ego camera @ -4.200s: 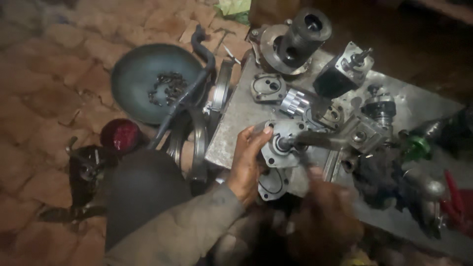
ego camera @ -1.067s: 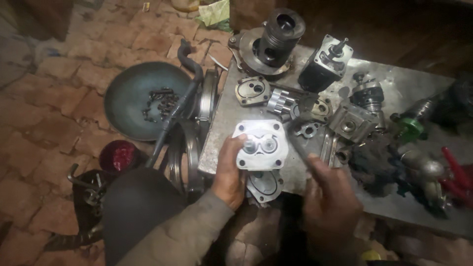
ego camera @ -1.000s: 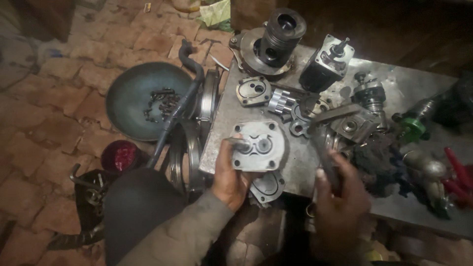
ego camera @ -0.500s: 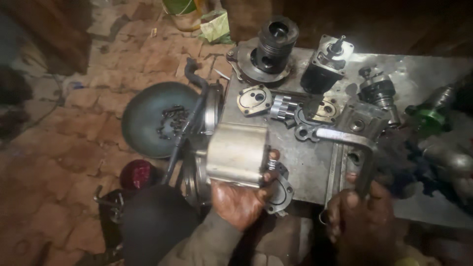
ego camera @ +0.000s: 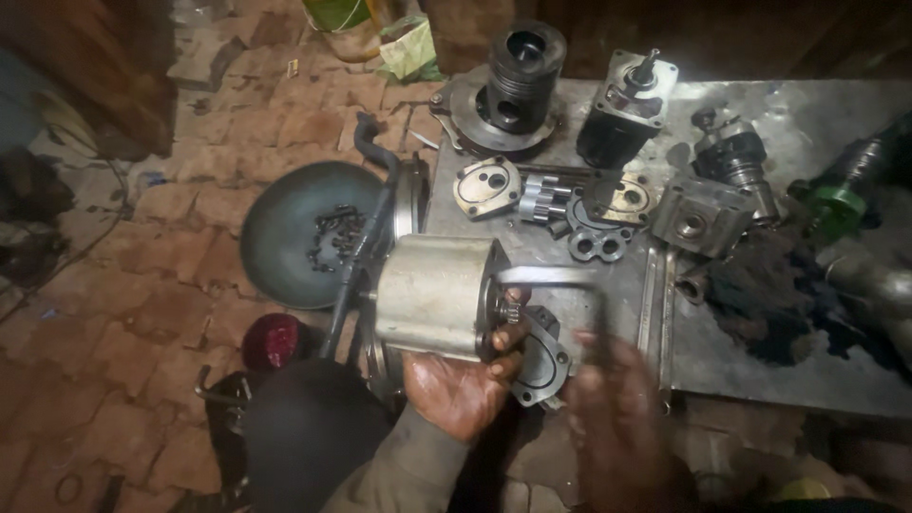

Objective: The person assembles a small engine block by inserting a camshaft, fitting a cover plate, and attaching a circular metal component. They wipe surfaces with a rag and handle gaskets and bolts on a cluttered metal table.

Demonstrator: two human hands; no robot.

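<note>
The left hand (ego camera: pixel 456 389) cups the grey pump housing (ego camera: pixel 439 296) from below, fingers clamped on it, just off the worktop (ego camera: pixel 760 361) edge. The right hand (ego camera: pixel 617 418), blurred, grips an L-shaped hex key (ego camera: pixel 560 280) whose long arm lies level, pointing left into the housing's end face.

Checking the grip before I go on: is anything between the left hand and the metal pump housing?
Nothing visible: the left hand already holds the pump housing from below, fingers on its end face. The right hand, blurred, holds a bent metal key at that face.
</note>
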